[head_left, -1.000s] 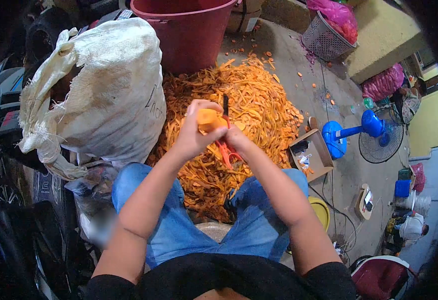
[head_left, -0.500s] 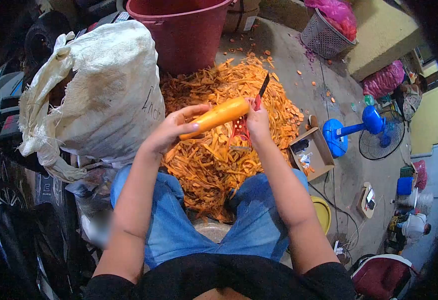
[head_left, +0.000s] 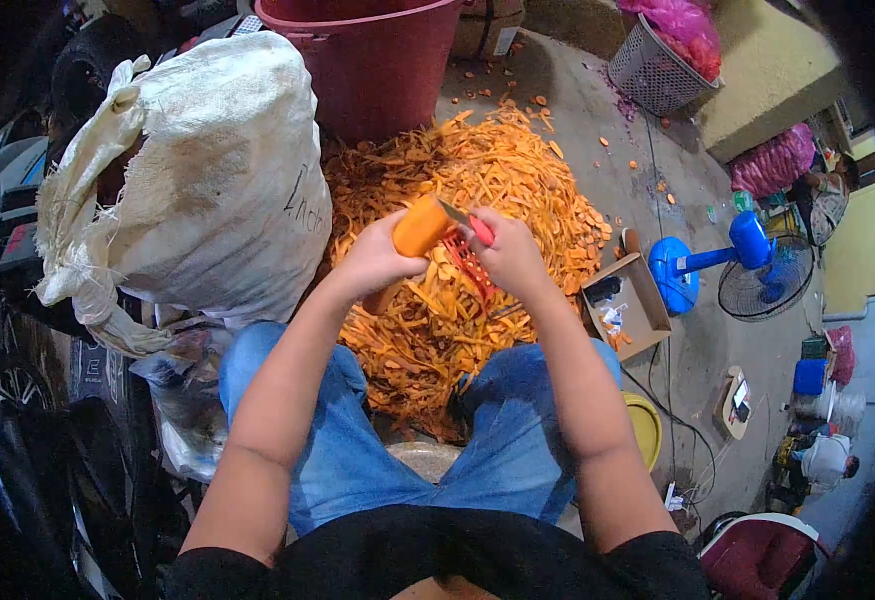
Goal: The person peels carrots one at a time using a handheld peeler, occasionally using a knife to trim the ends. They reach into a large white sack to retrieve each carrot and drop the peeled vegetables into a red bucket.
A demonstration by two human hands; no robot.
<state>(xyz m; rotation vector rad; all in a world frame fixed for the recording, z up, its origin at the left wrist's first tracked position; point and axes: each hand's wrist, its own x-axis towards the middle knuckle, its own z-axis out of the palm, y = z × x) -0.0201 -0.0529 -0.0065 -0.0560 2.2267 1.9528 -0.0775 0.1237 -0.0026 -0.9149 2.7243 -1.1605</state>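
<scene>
My left hand point(head_left: 378, 258) is closed around a peeled carrot point(head_left: 422, 230), whose near end points up and toward the right. My right hand point(head_left: 511, 255) grips a knife point(head_left: 482, 230) by its red handle. The knife's dark blade lies at the upper end of the carrot; whether it has cut in cannot be seen. Below both hands spreads a large heap of orange peelings point(head_left: 438, 330). A red perforated plastic piece point(head_left: 467, 262) shows on the heap between my hands, partly hidden by my right hand.
A white woven sack point(head_left: 218, 150) stands at the left, beside a big red tub point(head_left: 368, 75). To the right are a cardboard box point(head_left: 638, 305), a blue fan point(head_left: 748, 245) lying sideways in view and a yellow lid-like disc point(head_left: 646, 425). A grey basket point(head_left: 658, 75) holds pink bags.
The carrot has swung from lying slantwise between both hands to pointing its end at me and upward. The knife has turned from pointing up and away to having its blade at the carrot's end.
</scene>
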